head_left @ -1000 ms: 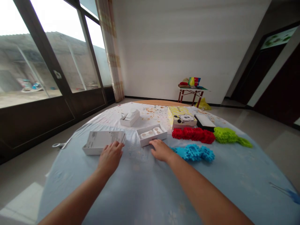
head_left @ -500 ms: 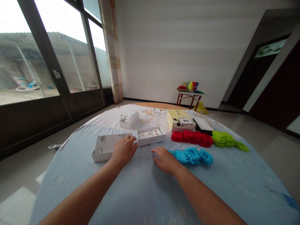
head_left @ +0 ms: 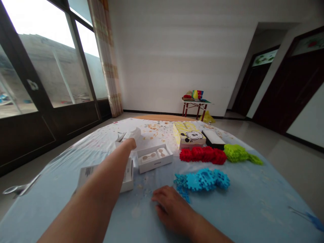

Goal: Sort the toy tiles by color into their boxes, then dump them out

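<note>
My left hand point(head_left: 131, 143) reaches forward to a small white box point(head_left: 117, 142) with crumpled white material point(head_left: 131, 134) in it. Its fingers are hidden behind the hand, so I cannot tell if they grip anything. Under my left forearm lies a larger white box piece point(head_left: 128, 184), partly covered. Just right of that forearm, an open white phone box point(head_left: 155, 165) holds pale inserts with brown shapes. My right hand point(head_left: 173, 207) rests on the tablecloth, fingers loosely bent and apart, holding nothing. Close beyond it sits a clump of blue interlocking plastic pieces point(head_left: 205, 179).
Red plastic pieces point(head_left: 202, 155) and green ones point(head_left: 240, 154) lie at the right, near a yellow cartoon box point(head_left: 188, 133) and a black-and-white box part point(head_left: 214, 139). A blue-handled tool point(head_left: 314, 219) lies at the right edge. A small side table point(head_left: 196, 102) stands by the wall.
My left hand has moved forward from the nearer white box piece to the small far box. My right hand has drawn slightly back towards me. The view has shifted to the right.
</note>
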The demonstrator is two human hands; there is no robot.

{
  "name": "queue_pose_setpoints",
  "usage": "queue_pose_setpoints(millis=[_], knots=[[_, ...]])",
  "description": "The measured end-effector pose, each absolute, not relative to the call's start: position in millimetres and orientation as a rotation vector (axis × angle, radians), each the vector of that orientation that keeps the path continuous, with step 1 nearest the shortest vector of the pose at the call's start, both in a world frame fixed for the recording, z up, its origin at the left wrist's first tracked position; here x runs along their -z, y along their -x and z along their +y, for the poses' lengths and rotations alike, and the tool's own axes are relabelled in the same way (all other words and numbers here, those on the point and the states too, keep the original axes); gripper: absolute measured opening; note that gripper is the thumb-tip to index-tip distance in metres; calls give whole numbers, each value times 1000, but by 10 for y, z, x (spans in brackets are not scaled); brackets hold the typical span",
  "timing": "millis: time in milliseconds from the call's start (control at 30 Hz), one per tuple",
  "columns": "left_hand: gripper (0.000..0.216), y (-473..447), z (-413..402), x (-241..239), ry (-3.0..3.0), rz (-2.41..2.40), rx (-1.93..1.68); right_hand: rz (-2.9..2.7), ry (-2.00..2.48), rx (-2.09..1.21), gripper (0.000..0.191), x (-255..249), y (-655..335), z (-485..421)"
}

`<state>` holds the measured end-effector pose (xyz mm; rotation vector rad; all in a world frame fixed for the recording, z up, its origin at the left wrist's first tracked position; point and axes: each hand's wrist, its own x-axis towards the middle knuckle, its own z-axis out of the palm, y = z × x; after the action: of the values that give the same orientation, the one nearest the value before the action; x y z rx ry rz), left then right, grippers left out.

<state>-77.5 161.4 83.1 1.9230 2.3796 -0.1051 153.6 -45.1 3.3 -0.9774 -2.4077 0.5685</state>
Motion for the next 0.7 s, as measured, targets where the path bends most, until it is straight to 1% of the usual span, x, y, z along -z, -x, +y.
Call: queue_pose_setpoints(millis=[100,167,300,433,500,600,700], knots=[[33,851,1615,-747,-1879,2451,65,-2425,975,-565,32,-23,-1538,-432],[32,887,1568,-772,-1872,2513,-4,-2431,970,-554,32,-33,-1535,-425],[27,887,1356,-1021,-1975,2596,-198,-2390,940,-491,29,-144,-1577,-407],[33,829,916,-1296,-2185,2584,-394,-2263,885,-382,25,-404,-1752,-369],[32,776,618,-1349,-2304,2519,-470,-2163,893,-332,24,-566,-1896,-349],[28,643,135,-1312,-2512,2262,-641,-1939,969,-227,22,-793,-2148,-333],[26,457,-314,-1208,-2542,2005,-661,-1742,1024,-108,23,-948,-2361,-345]])
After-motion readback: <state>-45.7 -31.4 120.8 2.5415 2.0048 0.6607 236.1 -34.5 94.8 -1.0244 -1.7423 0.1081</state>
